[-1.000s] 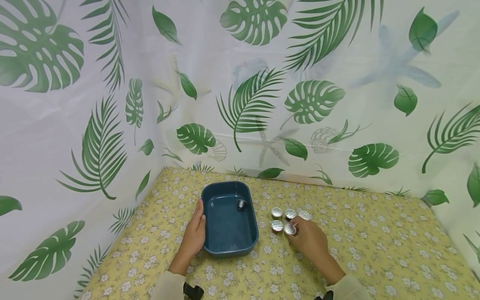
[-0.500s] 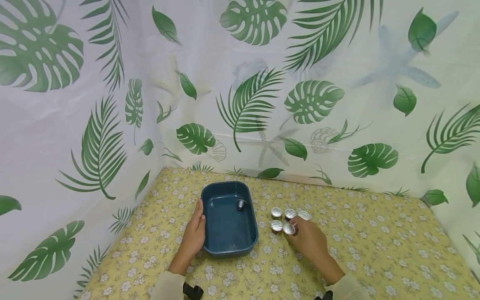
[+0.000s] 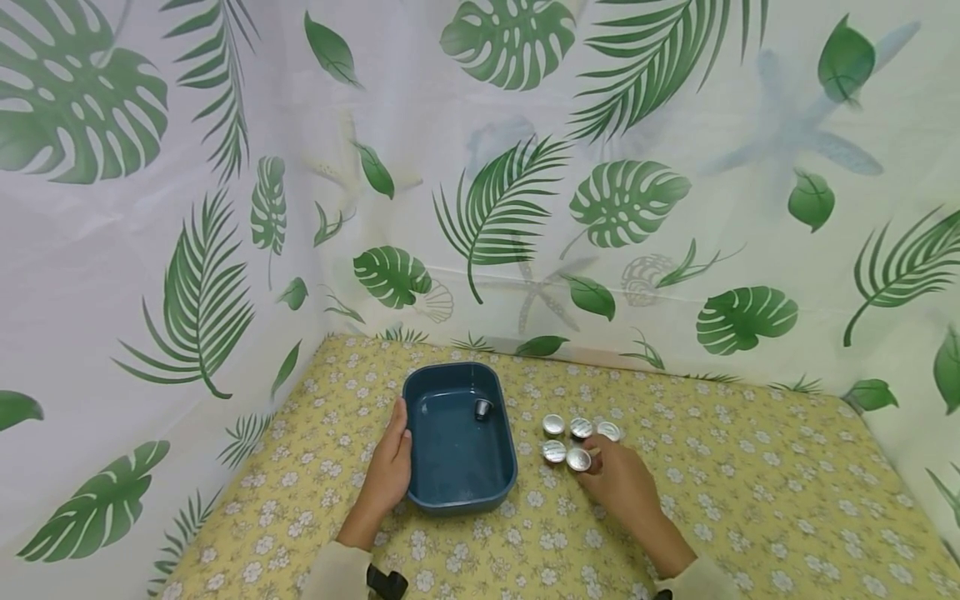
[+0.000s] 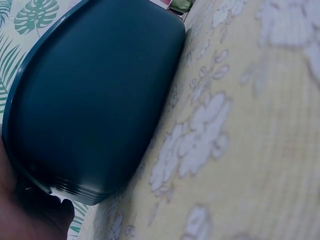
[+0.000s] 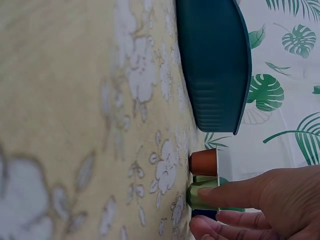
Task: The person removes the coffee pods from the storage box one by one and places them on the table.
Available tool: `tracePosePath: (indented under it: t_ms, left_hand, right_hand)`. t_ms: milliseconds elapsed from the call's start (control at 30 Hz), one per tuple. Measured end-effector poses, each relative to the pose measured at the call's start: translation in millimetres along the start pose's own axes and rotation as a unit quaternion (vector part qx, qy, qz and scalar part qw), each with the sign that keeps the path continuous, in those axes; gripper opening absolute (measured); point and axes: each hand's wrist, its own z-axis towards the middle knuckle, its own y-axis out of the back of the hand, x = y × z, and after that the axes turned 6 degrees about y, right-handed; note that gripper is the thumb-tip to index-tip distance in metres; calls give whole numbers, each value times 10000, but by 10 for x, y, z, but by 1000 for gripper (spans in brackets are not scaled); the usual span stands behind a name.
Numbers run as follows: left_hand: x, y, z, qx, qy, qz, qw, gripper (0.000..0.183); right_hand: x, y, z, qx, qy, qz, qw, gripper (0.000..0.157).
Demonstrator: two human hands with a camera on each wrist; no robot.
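Note:
My left hand [image 3: 388, 468] holds the dark teal plastic tub [image 3: 459, 450] by its left side. In the left wrist view part of that hand [image 4: 30, 210] shows at the tub's end wall [image 4: 100, 90]. One dark coffee capsule [image 3: 483, 409] lies inside, near the right wall. To the right, my right hand [image 3: 621, 483] pinches the nearest foil-lidded coffee capsule [image 3: 578, 459]. The right wrist view shows this capsule's green side [image 5: 196, 200] under a finger, low on the cloth. An orange-brown capsule [image 5: 203, 162] stands beside it, and a dark blue one [image 5: 205, 214] is partly hidden.
Other foil-lidded capsules stand close around the right hand: one at the back left [image 3: 553, 425], one in the back middle [image 3: 581, 427], another at the back right [image 3: 608, 431]. A yellow floral cloth [image 3: 750, 475] covers the table. Leaf-patterned sheets [image 3: 525, 208] hang behind and left.
The right hand and wrist have shifted very slightly to the right, with the fingers still at the same capsule. The left hand and the tub have stayed put.

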Motion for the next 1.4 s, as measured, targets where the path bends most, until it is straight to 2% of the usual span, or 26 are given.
tracePosePath:
  t_ms: [133,367,600,700,1033,1233,1400]
  left_hand:
    - [8,4,-4,14,-4,-31,10000,55]
    - [8,11,-15,31,19,-51,10000,55]
    - [6,19,-6,23,52,2,10000,55]
    - [5,16,-1,21,47,18,10000,55]
    - [-1,7,-15,29,13,-45,10000,55]
    - [-2,22,-6,33,14,-21,10000,55]
    - [-3,13,-3,68,30,-62,10000,55]
  right_hand:
    - [7,41,-34,77,-16,246,9997,49]
    - [56,175,-112,242,-204,318,9990,57]
    - [133,313,-145,476,-69,441,9979,65]
    - [157,347,-147,570,-95,369,9976,67]
    - [336,483,-127,686,215,-123,9973,72]
    - [454,529,-65,771,418,-115,9961,67]
    - [519,519,-19,882,367,-10,9954,59]
